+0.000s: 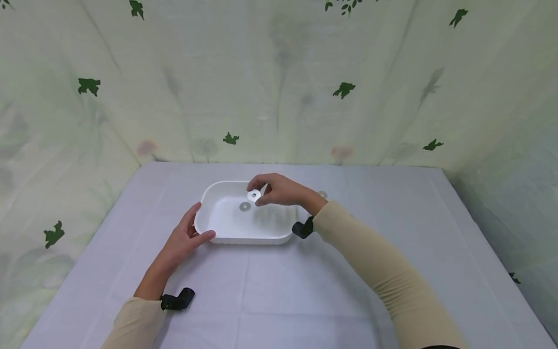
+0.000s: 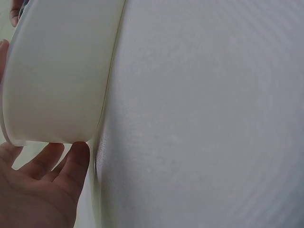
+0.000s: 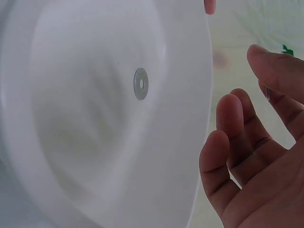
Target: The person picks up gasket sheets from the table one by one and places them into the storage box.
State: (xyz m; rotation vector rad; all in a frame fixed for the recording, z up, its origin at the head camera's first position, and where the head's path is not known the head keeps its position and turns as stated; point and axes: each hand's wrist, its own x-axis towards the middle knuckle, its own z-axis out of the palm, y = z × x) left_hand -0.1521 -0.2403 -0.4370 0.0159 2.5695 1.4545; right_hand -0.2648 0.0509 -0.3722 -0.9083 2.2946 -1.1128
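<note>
A white oblong tray [image 1: 248, 240] with rounded corners stands on the table. My left hand [image 1: 179, 243] holds its left end, the thumb on the near rim and the fingers along the outer wall. In the left wrist view, the fingers [image 2: 71, 166] press against the tray's outer side [image 2: 57, 80]. Over the tray, my right hand [image 1: 282, 190] pinches a flat metal washer [image 1: 250, 196] between thumb and forefinger. A second washer [image 1: 241, 207] lies on the tray floor; the right wrist view shows this grey washer [image 3: 137, 89] with its round hole.
Another round washer-like piece [image 1: 322, 194] lies on the white tablecloth [image 1: 279, 291], just beyond the right wrist and partly covered by it. Black camera mounts [image 1: 178, 299] sit on both wrists. A pale curtain with green leaf shapes [image 1: 344, 90] hangs behind the table.
</note>
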